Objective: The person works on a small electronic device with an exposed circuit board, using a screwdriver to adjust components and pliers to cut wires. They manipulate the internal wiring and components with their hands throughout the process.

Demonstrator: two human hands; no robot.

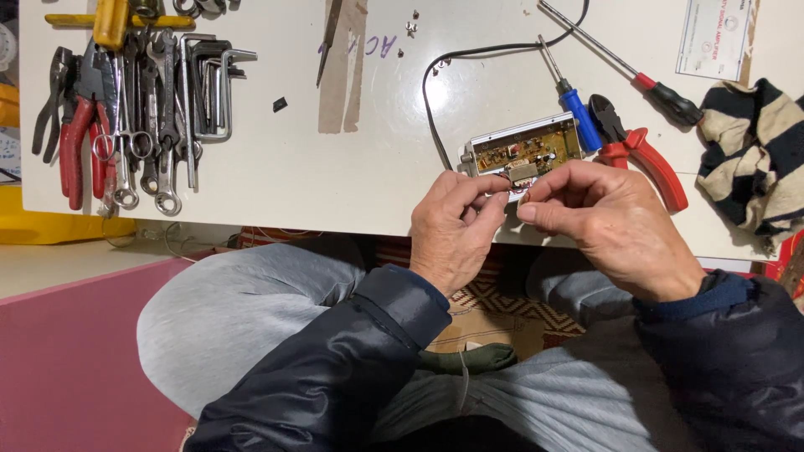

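Your work sits at the near edge of the counter (285,180): a small metal electronics box (523,152) with its cover already off, so the brown circuit board inside lies bare, and a black cable (429,105) runs away from its left end toward the back. Both your hands are at the box's front edge. Your left hand (455,228) has its fingers curled in, thumb and forefinger pinched on something small by the box's near left corner; your right hand (605,219) is likewise closed in a pinch, its fingertips meeting the left ones. What you grip is too small to name for certain, though a bit of red, perhaps a fine wire, shows between the fingertips. Judging by this, the opening step is done and you are in the middle of the fine work on the wiring; closing up the box looks still ahead, since a few loose screws (411,27) lie well back on the counter. The blue-handled screwdriver (569,96) and red-handled cutters (636,151) rest just beside the box on its right, untouched, with a striped cloth (754,151) further right and wrenches (155,109) and pliers well apart on the left.
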